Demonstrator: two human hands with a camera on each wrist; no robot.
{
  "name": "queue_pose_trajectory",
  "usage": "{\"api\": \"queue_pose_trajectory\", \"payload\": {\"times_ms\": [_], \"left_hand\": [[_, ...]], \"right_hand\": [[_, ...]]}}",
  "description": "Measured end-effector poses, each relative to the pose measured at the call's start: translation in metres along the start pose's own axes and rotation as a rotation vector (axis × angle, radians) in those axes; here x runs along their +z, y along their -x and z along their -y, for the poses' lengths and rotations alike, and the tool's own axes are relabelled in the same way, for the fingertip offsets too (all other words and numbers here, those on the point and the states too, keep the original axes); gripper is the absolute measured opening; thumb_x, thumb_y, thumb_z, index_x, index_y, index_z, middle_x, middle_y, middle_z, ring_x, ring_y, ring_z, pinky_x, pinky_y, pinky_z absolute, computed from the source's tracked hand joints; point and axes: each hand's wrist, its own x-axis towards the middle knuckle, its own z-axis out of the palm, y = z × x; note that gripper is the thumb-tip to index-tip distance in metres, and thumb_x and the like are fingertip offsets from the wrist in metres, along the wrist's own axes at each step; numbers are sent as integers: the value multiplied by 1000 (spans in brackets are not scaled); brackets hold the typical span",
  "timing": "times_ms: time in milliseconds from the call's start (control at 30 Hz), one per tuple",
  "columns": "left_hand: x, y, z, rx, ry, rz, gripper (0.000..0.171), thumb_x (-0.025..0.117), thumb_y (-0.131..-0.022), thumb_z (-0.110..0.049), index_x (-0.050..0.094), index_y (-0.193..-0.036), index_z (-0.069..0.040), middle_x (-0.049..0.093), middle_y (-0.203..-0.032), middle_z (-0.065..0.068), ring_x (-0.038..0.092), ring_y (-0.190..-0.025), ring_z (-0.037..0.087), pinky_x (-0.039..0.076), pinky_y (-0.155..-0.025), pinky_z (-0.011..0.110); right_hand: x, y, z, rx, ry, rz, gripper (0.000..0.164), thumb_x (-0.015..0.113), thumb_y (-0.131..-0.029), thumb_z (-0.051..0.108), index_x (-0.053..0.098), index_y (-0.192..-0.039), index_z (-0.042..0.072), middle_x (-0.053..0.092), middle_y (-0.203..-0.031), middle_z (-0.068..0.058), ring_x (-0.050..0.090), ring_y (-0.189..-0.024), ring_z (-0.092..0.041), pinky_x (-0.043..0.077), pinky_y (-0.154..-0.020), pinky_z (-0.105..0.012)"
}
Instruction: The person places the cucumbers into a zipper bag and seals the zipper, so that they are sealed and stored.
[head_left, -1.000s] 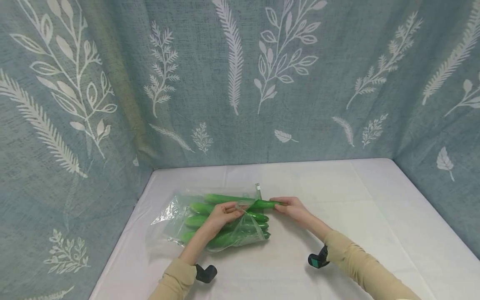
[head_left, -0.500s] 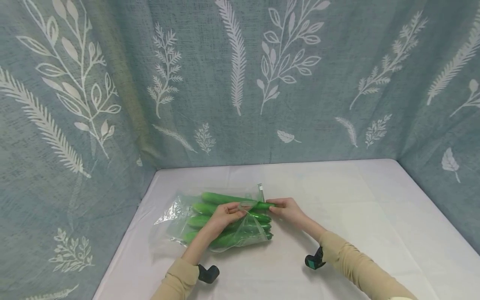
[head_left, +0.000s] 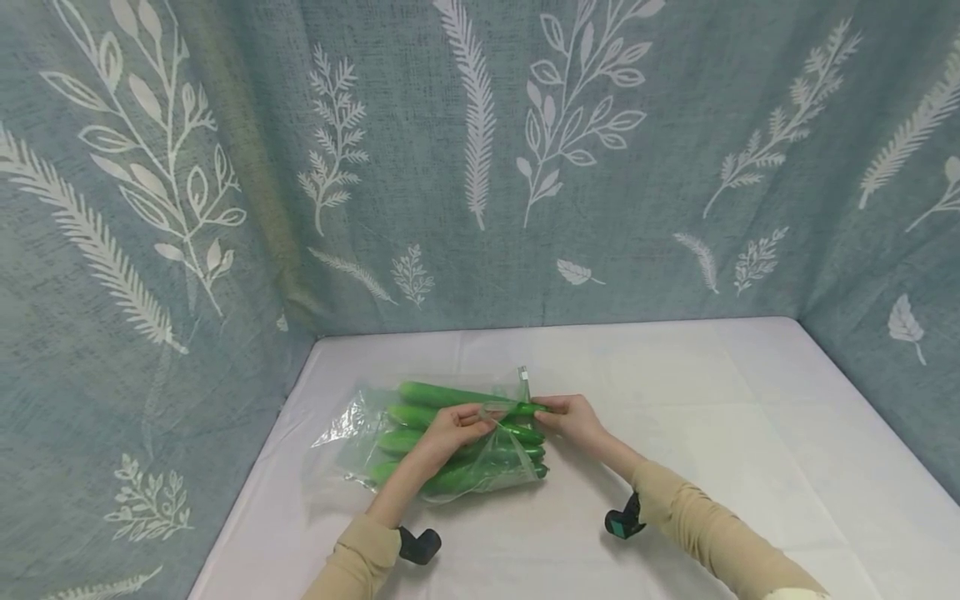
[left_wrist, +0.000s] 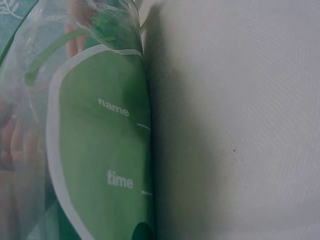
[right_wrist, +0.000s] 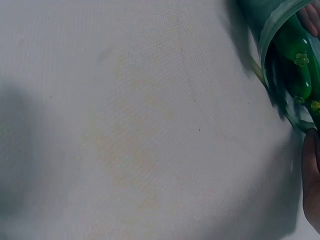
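Observation:
A clear plastic zip bag [head_left: 341, 429] lies flat on the table in the head view, its mouth facing right. Several green cucumbers [head_left: 438, 393] lie side by side inside it. My left hand [head_left: 453, 427] pinches the upper edge of the bag's mouth. At the mouth, my right hand [head_left: 573, 418] holds the tip of the farthest cucumber between thumb and fingers. A green label [left_wrist: 100, 125] reading "name" and "time" fills much of the left wrist view. Cucumber ends [right_wrist: 301, 60] show inside the open mouth in the right wrist view, beside part of my right hand [right_wrist: 311, 185].
A white cloth [head_left: 675, 433] covers the table. Blue-green curtains [head_left: 420, 167] with white leaf patterns hang behind and at both sides. A thin zip strip end [head_left: 523, 379] sticks up at the far corner of the bag's mouth.
My right hand has moved left, and the cucumber it holds has slid deeper into the bag. My left hand keeps its hold on the bag's edge. The head view has shifted slightly.

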Motion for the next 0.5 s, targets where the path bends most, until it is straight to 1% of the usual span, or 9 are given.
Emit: {"api": "queue_pose_trajectory", "payload": {"times_ms": [100,267,500], "left_hand": [[0,0,-1,-1,10,0,42,64,-90,-16,57,-129,-1,63,-125,13,62,-113,16,51,-95,30],[0,-1,-1,2,9,-10,42,64,-90,-17,57,-129,-1,64,-123,13,61,-114,19,51,-95,31],[0,-1,-1,3,8,-2,42,64,-90,-16,57,-128,-2,65,-123,11,62,-112,14,51,-94,29]], "right_hand": [[3,1,3,15,-1,-9,32,66,-87,12,65,-116,-1,67,-116,-19,64,-109,-30,55,-88,-34],[6,0,7,29,-10,-25,30,67,-87,12,66,-115,0,67,-116,-18,64,-109,-30,56,-86,-34],[11,-1,7,31,-25,-43,30,68,-86,10,66,-114,-1,68,-113,-20,67,-103,-30,58,-78,-30]]}}
